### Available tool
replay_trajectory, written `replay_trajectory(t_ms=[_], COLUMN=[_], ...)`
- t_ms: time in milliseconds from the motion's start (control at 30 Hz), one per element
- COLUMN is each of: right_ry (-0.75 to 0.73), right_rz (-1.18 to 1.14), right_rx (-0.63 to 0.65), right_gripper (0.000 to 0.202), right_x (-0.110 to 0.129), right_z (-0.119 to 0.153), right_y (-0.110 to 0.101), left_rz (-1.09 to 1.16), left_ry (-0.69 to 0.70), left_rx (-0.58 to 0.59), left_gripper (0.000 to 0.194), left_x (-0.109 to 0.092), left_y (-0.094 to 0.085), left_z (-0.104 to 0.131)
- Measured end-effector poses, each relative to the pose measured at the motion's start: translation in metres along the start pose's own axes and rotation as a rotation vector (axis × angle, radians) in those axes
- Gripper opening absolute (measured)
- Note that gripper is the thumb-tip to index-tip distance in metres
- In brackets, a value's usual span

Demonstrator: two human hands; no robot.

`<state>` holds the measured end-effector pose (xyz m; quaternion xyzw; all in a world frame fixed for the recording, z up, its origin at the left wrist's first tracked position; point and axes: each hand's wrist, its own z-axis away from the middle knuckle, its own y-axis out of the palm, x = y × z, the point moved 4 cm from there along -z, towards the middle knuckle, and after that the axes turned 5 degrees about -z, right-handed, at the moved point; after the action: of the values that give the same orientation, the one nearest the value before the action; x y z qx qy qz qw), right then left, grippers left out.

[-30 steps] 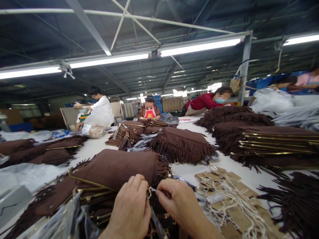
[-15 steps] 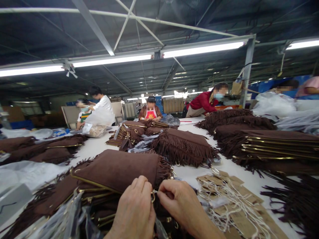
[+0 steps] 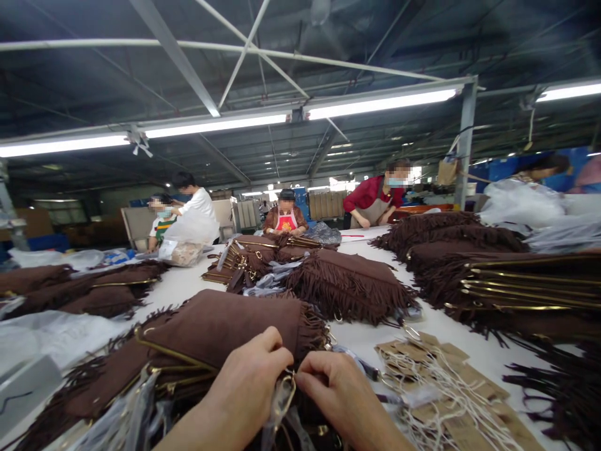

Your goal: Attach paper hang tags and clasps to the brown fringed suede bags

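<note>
My left hand (image 3: pixel 251 376) pinches small gold hardware at the front of a stack of dark brown fringed bags (image 3: pixel 230 319). Close against it, the fingers of my right hand (image 3: pixel 335 385) are closed on the same hardware. Below the fingertips hangs a gold snap hook (image 3: pixel 285 401), with clear plastic wrap around it. The upper bag lies flat, its gold-edged opening toward the left and its fringe toward the right. Exactly how the hardware joins the bag is hidden by my fingers.
Brown paper tags with white strings (image 3: pixel 451 388) lie to my right. More fringed bags (image 3: pixel 350 282) are piled ahead, with another stack (image 3: pixel 521 282) at right. Plastic film (image 3: pixel 61 332) and a white box (image 3: pixel 28 394) are at left. Several co-workers stand beyond the white table (image 3: pixel 181 285).
My left hand has turned and opened the view onto the plastic-wrapped snap hook below the fingertips. My right hand stays close to it. The co-worker in red has shifted left and straightened somewhat.
</note>
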<state>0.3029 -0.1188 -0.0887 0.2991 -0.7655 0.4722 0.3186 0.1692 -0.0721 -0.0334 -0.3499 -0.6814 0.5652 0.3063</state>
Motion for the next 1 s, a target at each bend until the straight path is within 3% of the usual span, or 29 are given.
replay_trajectory(t_ms=[133, 300, 433, 567, 767, 833, 900, 1000], right_ry=[0.012, 0.029, 0.035, 0.08, -0.046, -0.056, -0.034, 0.008], right_rz=[-0.033, -0.095, -0.192, -0.338, -0.404, -0.453, -0.475, -0.441], right_rx=[0.016, 0.032, 0.036, 0.025, 0.021, 0.033, 0.029, -0.024], right_gripper=[0.019, 0.02, 0.019, 0.033, 0.021, 0.02, 0.023, 0.029], right_x=[0.001, -0.001, -0.003, -0.002, 0.016, 0.017, 0.014, 0.008], right_z=[-0.001, 0.0, 0.0, -0.008, -0.028, -0.033, -0.037, -0.039], right_y=[-0.001, -0.001, -0.004, -0.009, -0.015, -0.015, -0.016, -0.019], left_rz=[-0.163, -0.297, -0.042, 0.253, 0.374, 0.412, 0.465, 0.531], left_ry=[0.141, 0.248, 0.184, 0.21, 0.292, 0.27, 0.162, 0.009], left_rx=[0.054, 0.013, -0.103, -0.269, -0.328, -0.357, -0.381, -0.26], left_gripper=[0.02, 0.012, 0.014, 0.015, 0.015, 0.013, 0.012, 0.014], left_x=[0.0, -0.002, 0.01, 0.019, 0.007, 0.007, 0.013, 0.022], left_y=[-0.001, 0.006, -0.005, -0.023, -0.039, -0.04, -0.037, -0.023], left_z=[-0.009, -0.012, -0.018, -0.026, -0.04, -0.043, -0.043, -0.038])
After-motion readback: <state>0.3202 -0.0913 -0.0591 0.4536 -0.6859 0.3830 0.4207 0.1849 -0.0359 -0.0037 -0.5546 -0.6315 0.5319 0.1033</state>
